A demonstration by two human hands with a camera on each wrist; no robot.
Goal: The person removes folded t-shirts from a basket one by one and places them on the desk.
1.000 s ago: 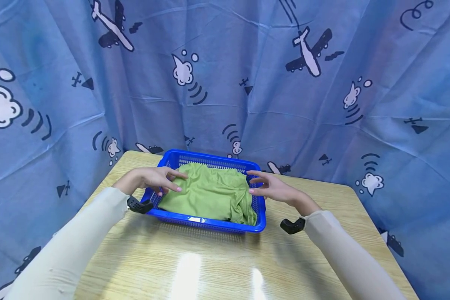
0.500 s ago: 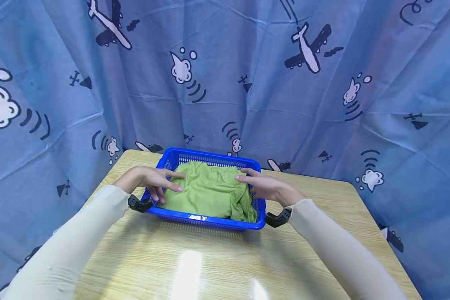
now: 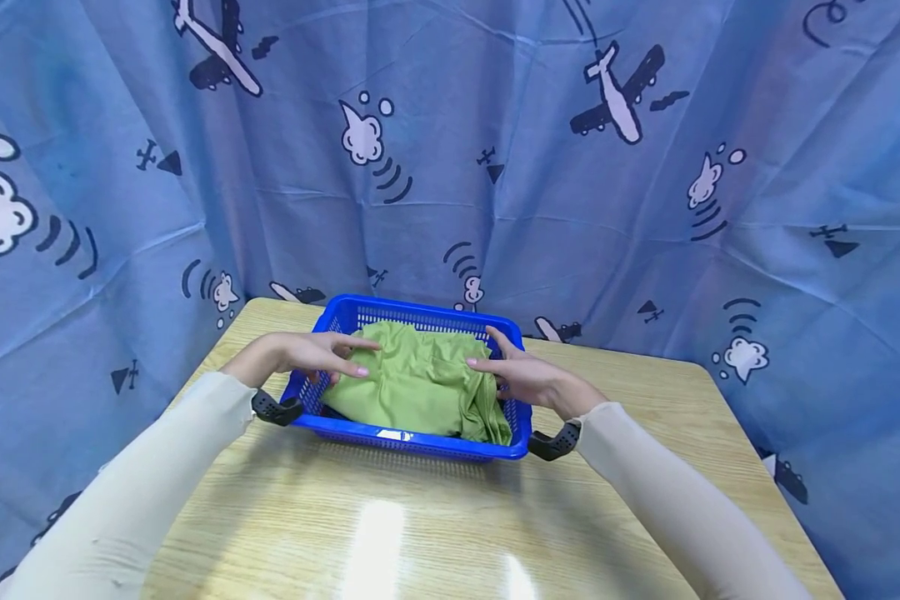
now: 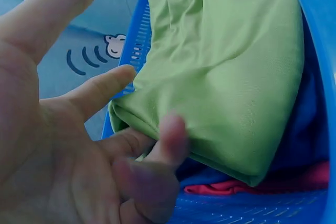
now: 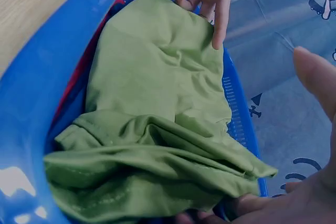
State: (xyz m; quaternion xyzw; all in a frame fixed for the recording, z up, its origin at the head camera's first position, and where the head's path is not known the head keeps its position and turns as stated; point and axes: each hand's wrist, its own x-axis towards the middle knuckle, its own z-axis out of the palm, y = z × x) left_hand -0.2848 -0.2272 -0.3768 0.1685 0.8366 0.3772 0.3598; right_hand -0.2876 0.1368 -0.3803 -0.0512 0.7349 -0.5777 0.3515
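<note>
Green cloth (image 3: 412, 383), folded and creased at its right end, lies in the blue basket (image 3: 457, 445) on the tabletop (image 3: 270, 525). Left hand (image 3: 315, 354) at the cloth's left end: fingers apart, one tucked under the folded edge. Right hand (image 3: 528, 375) at the right end: thumb and index apart, other fingers partly hidden at the cloth's edge. Red cloth (image 4: 210, 189) shows underneath. Patterned blue curtain (image 3: 435, 175) behind.
</note>
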